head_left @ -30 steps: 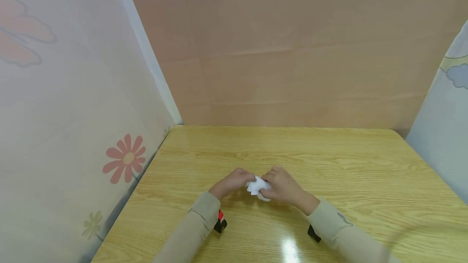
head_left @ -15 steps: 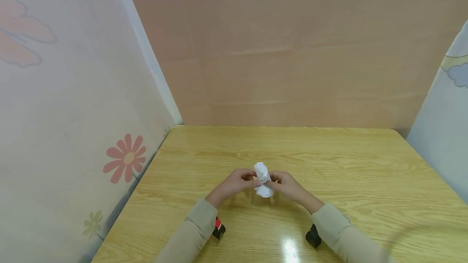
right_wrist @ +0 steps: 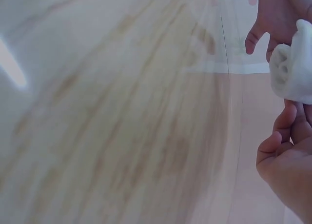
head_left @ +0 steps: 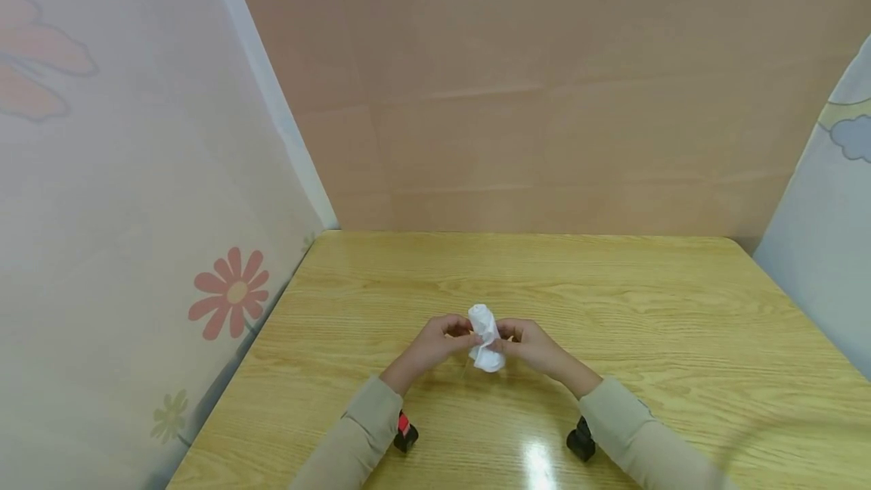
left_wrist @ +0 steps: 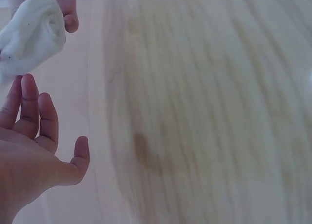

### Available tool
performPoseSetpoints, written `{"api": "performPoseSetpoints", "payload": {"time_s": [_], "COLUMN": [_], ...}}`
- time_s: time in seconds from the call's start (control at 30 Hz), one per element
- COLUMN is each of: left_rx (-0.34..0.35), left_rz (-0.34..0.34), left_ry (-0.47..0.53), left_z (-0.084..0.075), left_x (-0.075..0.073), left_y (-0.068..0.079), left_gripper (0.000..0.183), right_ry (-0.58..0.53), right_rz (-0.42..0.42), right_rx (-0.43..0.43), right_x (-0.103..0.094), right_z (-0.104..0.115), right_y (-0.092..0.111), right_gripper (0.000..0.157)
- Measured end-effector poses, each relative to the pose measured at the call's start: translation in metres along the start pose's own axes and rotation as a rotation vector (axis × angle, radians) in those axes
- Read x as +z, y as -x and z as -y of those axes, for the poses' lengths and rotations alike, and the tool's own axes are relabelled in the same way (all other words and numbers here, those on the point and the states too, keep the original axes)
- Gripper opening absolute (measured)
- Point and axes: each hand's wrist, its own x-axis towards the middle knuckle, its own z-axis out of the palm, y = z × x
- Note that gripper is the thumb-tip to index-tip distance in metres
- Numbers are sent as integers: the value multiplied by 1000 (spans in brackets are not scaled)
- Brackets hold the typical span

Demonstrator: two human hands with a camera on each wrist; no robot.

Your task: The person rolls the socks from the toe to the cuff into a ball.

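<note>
A rolled-up white cloth is held in front of me over the middle of the table. My left hand pinches its left side, thumb on the near face and fingers behind. From the right, my right hand grips it the same way, the two thumbs close together at its middle. In the left wrist view the spiral end of the cloth shows, with the outer fingers of the left hand below it. The right wrist view shows the roll's other end above the right hand.
The wood-grain table stretches out around both hands. Behind it hangs a plain brownish sheet, and a flower-printed curtain lines the left. Small black wrist devices hang below both cuffs.
One second ago the white cloth lay crosswise and partly covered by the right hand. It now stands upright between the two thumbs. Over the last half second its lower end has shifted slightly.
</note>
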Motion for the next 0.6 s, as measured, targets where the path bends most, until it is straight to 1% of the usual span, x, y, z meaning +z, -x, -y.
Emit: {"api": "performPoseSetpoints", "payload": {"time_s": [0.13,0.27,0.37,0.43,0.6], "left_rx": [46,61,63,71,93], "left_rz": [-4,-7,-32,-59,-142], "left_ry": [-44,-53,-37,-14,52], "left_z": [2,3,2,1,-1], "left_x": [0,2,5,7,9], "left_y": [1,2,2,3,4], "left_gripper": [24,25,26,26,25], "right_ry": [-16,-59,-74,-50,110], "right_rz": [0,-5,-29,-53,-143], "right_rx": [5,6,10,3,-34], "right_x": [1,3,4,5,7], "right_z": [0,-3,-3,-1,9], "right_y": [0,-2,-4,-5,-4], "right_gripper": [36,41,38,33,27]}}
